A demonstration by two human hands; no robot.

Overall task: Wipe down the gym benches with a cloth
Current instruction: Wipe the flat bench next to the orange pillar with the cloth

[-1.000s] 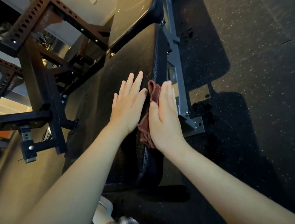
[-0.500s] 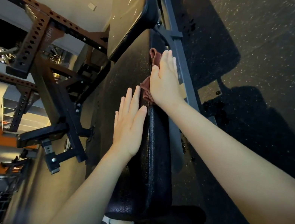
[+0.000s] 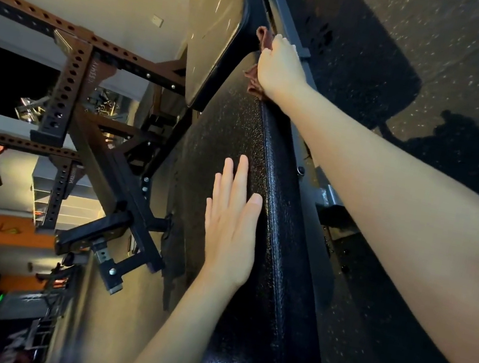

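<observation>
The left hand point(image 3: 231, 231) lies nearest, palm down on the black pebble-textured vinyl seat pad point(image 3: 265, 282). Its fingers are straight and close together, flat against the pad and holding nothing.

Farther along, at the pad's far end, the right hand point(image 3: 279, 68) presses palm down on the crumpled reddish-brown cloth point(image 3: 252, 80). The cloth is bunched and folded. One wad shows under the heel of the palm on the thumb side, and a second lobe pokes out just past the fingertips, by the gap before the backrest. The fingers cover the cloth's middle. Whether they curl round it or only lie on it cannot be told from this angle.

Beyond stands the raised glossy black backrest pad point(image 3: 211, 26), with the grey steel bench frame point(image 3: 302, 52) beside the right hand. To the left is a brown perforated steel rack point(image 3: 68, 93). Pale lettering runs down its upright, too small to read.
</observation>
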